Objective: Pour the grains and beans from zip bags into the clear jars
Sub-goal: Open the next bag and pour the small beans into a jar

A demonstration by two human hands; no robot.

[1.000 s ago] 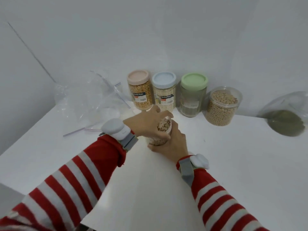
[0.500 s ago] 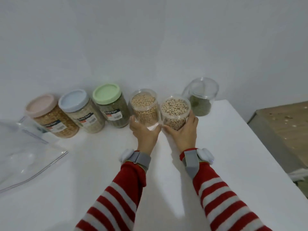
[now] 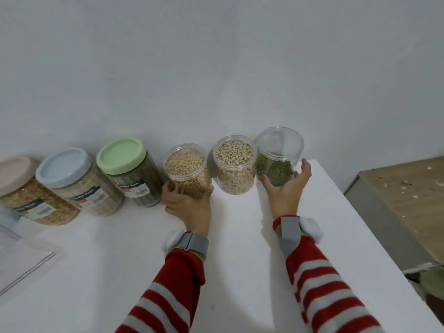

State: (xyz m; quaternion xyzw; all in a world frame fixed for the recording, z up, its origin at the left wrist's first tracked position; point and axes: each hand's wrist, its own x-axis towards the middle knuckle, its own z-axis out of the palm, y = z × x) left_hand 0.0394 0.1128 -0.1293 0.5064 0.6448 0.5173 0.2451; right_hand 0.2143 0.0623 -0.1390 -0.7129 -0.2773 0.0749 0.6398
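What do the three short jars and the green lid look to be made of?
The jar of tan beans, jar of speckled beans and jar of green grains: clear, glossy, probably thin plastic; contents show through and rims catch highlights, though glass is possible. The green lid: opaque plastic, satin finish, even pastel colour with a soft sheen.

A plain room that reads as a home kitchen or pantry corner. A white table (image 3: 108, 272) stands against a bare pale wall (image 3: 216, 68). Along it sit shop-labelled food jars (image 3: 96, 195) under a pink lid (image 3: 14, 171), a blue lid (image 3: 63, 165) and a green lid (image 3: 121, 155), then a jar of tan beans (image 3: 186, 169), a jar of speckled beans (image 3: 234, 164) and a jar of green beans (image 3: 276, 167).
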